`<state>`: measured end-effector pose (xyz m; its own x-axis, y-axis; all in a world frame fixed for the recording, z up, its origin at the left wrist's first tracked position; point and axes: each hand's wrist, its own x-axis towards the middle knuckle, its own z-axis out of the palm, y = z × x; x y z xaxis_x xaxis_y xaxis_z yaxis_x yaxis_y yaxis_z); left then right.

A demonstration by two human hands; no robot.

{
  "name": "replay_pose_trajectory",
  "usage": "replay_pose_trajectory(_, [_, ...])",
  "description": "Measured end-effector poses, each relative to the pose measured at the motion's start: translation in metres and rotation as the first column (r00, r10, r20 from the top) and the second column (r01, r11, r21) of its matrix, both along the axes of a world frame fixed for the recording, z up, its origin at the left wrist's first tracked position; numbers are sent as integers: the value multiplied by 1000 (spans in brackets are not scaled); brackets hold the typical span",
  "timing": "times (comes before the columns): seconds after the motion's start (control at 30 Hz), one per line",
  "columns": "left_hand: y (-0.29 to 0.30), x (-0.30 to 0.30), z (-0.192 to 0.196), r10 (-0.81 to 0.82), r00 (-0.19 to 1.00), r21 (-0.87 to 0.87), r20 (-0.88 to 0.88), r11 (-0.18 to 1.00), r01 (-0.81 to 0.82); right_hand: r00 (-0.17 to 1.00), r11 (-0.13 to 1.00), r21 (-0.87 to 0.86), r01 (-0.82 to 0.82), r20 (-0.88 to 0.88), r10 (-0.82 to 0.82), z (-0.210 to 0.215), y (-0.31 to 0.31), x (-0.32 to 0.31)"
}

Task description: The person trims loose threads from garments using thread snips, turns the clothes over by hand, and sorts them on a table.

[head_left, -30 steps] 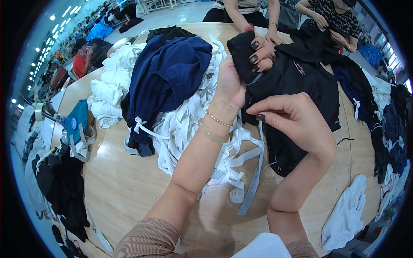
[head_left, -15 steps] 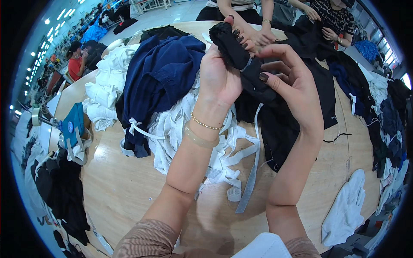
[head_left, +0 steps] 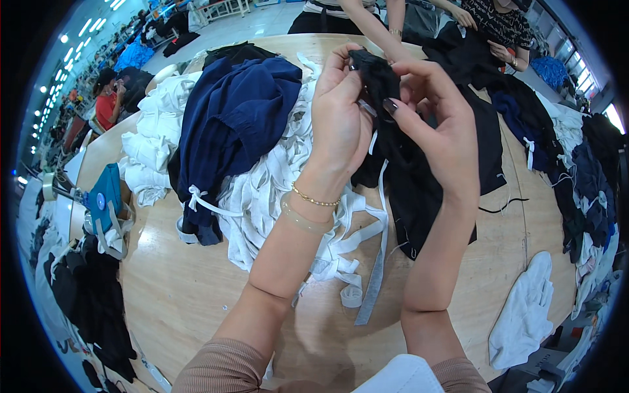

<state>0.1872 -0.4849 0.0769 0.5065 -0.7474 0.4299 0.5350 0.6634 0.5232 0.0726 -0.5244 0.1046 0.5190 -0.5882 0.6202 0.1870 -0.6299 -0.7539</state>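
Raised over the far middle of the table, both hands grip a black garment (head_left: 419,203), whose lower part hangs down onto the wood. My left hand (head_left: 341,108) pinches a gathered edge between thumb and fingers. Beside it, my right hand (head_left: 436,121) has its thumb and fingertips closed on the same bunched cloth. Which part of the garment is pinched I cannot make out. White fabric strips (head_left: 363,255) lie in a tangle below my left wrist. A navy garment (head_left: 239,118) is heaped to their left.
White folded cloth (head_left: 154,137) is piled at the far left of the wooden table (head_left: 196,295). A white cloth piece (head_left: 524,311) lies at the right. Dark garments (head_left: 524,124) run along the right edge. Two people stand across the table; a teal pouch (head_left: 108,200) hangs at the left edge.
My left fingers have turned from an upturned palm to a pinch on the black cloth. The stretched gathered edge is now bunched upright between both hands. The view has shifted slightly.
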Motion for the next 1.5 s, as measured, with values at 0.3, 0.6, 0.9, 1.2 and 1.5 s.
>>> replay_pose_trajectory(0.3, [6, 6, 10, 22, 964, 38, 265, 999, -34, 917, 877, -329, 351, 309, -252, -4, -8, -4])
replay_pose_trajectory(0.6, [17, 6, 15, -83, 882, 227, 463, 973, -28, 854, 768, -438, 468, 446, -266, -3, -14, -6])
replay_pose_trajectory(0.9, [27, 4, 26, 53, 686, 272, 726, 894, -356, 888, 756, -483, 442, 355, -292, -2, -10, -3])
replay_pose_trajectory(1.2, [26, 5, 27, 27, 809, 328, 588, 906, -269, 909, 897, -292, 331, 352, -221, -8, -19, -6])
replay_pose_trajectory(1.5, [24, 0, 23, 116, 703, 233, 702, 895, -381, 898, 836, -372, 404, 334, -285, -9, -19, -1])
